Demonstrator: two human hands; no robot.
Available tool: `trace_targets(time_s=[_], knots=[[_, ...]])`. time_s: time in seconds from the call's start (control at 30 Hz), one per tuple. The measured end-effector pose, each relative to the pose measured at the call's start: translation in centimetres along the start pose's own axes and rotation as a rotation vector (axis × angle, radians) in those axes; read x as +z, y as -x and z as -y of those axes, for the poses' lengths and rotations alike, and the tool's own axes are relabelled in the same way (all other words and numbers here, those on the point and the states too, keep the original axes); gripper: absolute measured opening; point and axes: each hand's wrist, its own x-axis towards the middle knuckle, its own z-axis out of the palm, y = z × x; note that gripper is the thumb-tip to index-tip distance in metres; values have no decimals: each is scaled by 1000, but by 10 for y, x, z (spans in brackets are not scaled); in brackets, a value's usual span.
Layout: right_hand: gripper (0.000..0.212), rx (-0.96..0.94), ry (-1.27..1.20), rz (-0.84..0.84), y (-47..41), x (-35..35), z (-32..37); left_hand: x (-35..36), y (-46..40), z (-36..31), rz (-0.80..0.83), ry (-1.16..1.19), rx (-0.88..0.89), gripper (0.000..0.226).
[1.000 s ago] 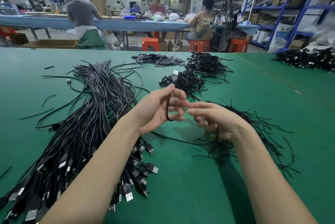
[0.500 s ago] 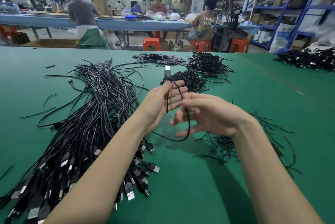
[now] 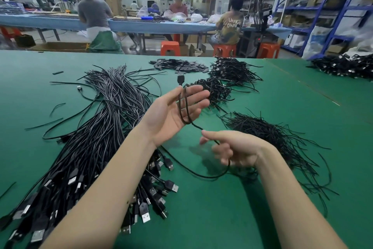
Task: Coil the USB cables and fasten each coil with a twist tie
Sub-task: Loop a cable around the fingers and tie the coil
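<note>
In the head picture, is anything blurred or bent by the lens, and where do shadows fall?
Head view: the right hand is motion-blurred at its fingers; the left hand is sharp; the wide lens bends the blue metal shelves; soft hand shadows lie on the green table mat.

Bundle of USB cables: near ends run off bottom-left edge; part hidden under left forearm. Held cable: stretch behind right hand hidden; far end lost among bundle plugs. Right hand fingertips motion-blurred, grip unclear. Twist-tie pile: near part covered by right wrist. Cable heap at right cut by frame edge.
</note>
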Motion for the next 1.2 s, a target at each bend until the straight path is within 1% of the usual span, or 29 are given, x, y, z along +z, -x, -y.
trace_targets(time_s=[0.07,0.1,0.13,0.2,0.27,0.33,0.4,0.43,0.47,0.53,0.6,0.63,0.67,0.73,0.8,0.83,0.9,0.97,1.07,1.13,1.2], knots=[[9,-111,-327,-68,1,-7,6,0,2,-1,22,-200,-53,51],[8,-172,-429,-98,3,-10,11,0,2,0,25,-314,-78,53],[9,-218,-468,-129,7,-11,17,1,2,2,27,-431,-104,53],[11,-282,-384,-203,14,-6,28,3,-1,8,7,-651,-138,51],[7,-369,-247,-252,17,6,37,6,-4,15,-52,-818,-119,49],[9,-472,-157,-246,17,23,44,6,-7,20,-115,-928,-24,46],[11,-541,-82,-191,16,35,45,7,-5,19,-189,-957,85,44],[10,-551,-62,-121,16,39,43,6,-4,18,-221,-929,126,46],[8,-544,-56,-22,17,40,40,6,-4,17,-250,-834,141,47],[6,-466,-56,177,16,35,30,5,-6,11,-257,-494,118,45],[7,-333,-48,299,13,27,20,0,-7,4,-208,-173,103,48],[10,-275,-34,322,11,24,15,-2,-6,0,-179,-69,99,49],[13,-237,-14,322,9,21,11,-2,-4,-2,-149,-13,85,49],[18,-210,27,316,6,14,7,-3,-3,-2,-109,27,42,50],[18,-197,62,311,4,9,4,-2,-1,-2,-91,58,22,50],[19,-185,94,280,3,8,3,-2,-1,-3,-79,63,17,49],[26,-151,171,150,-2,6,-1,-1,1,-5,-58,32,5,43],[33,-131,198,-42,-6,6,-3,-1,4,-6,-42,-71,-25,37],[49,-215,242,-330,-9,1,1,-2,6,-3,-20,-248,-73,38],[46,-286,179,-431,-10,-1,2,-5,7,-3,12,-390,-102,39],[30,-349,-43,-455,-12,-4,4,-5,7,-4,58,-547,-153,45]])
